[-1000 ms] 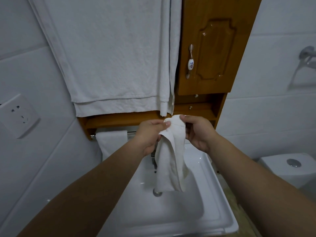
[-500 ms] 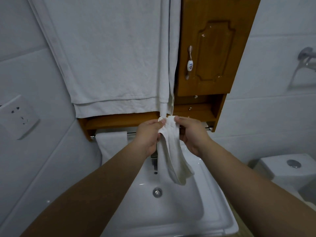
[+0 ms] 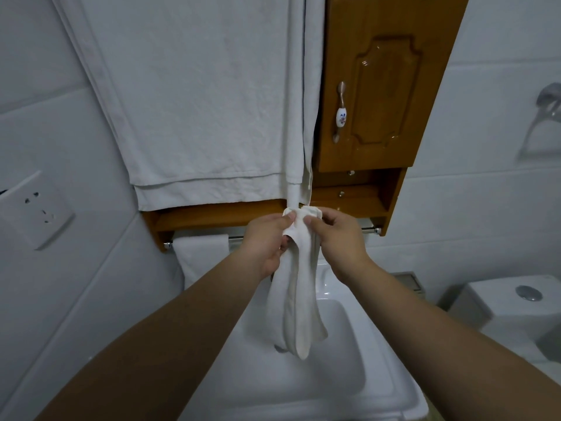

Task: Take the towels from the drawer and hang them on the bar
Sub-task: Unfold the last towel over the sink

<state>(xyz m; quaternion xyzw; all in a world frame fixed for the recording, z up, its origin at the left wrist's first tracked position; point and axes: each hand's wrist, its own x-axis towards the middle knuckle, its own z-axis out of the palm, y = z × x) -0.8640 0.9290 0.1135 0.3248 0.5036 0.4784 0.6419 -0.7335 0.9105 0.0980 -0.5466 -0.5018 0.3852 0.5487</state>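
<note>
small white towel (image 3: 299, 299) hangs bunched at frame centre, its top edge pinched by the left hand (image 3: 267, 241) and right hand (image 3: 337, 238), close together. step in hand: readying it to hang. next: spread that edge and drape it over the bar (image 3: 368, 230) behind, right of the hung towel (image 3: 202, 253).

This was a home bathroom: a white washbasin (image 3: 318, 387) lay below the right hand (image 3: 338, 238), a toilet cistern (image 3: 501, 311) stood to its right, and a wooden wall cabinet (image 3: 385, 95) hung above it on white tiles (image 3: 485, 208).
</note>
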